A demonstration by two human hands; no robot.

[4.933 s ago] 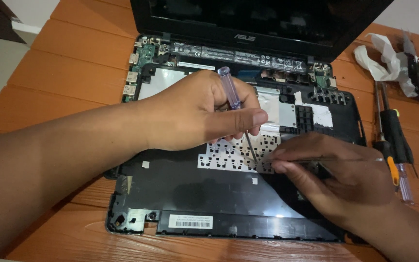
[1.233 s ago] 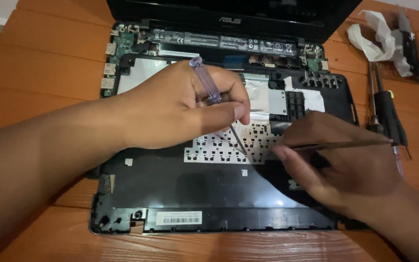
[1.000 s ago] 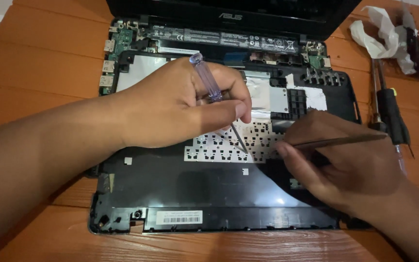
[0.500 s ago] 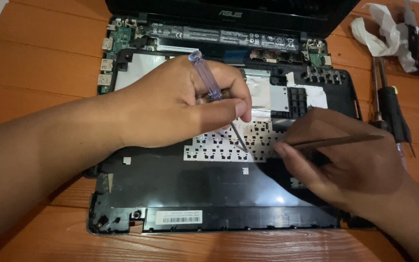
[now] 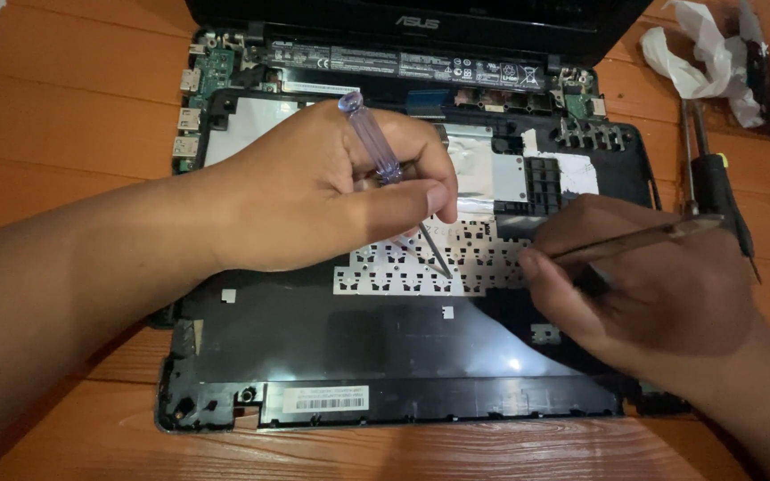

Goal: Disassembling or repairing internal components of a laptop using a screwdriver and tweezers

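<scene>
A: Status, near to far?

B: One laptop (image 5: 385,356), opened up, lies on the wooden table (image 5: 64,116); black shell nearest, white key backing plate (image 5: 403,276) mid, green circuit board (image 5: 216,71) along the far edge.

A: Hands?

B: Right hand (image 5: 661,294) is pinched tight on one thin metal probe (image 5: 634,240). Its long axis runs near level, tip pointing left at the plate's right edge. Left hand (image 5: 323,191) is clamped on one screwdriver (image 5: 389,165) with a clear purple handle. Handle is up and far, shaft slanting down-right, tip on the plate.

A: Spares?

B: One black-handled screwdriver (image 5: 715,191) on the table to the right, lengthwise away from the person. White crumpled paper (image 5: 701,62) sits beyond it.
</scene>
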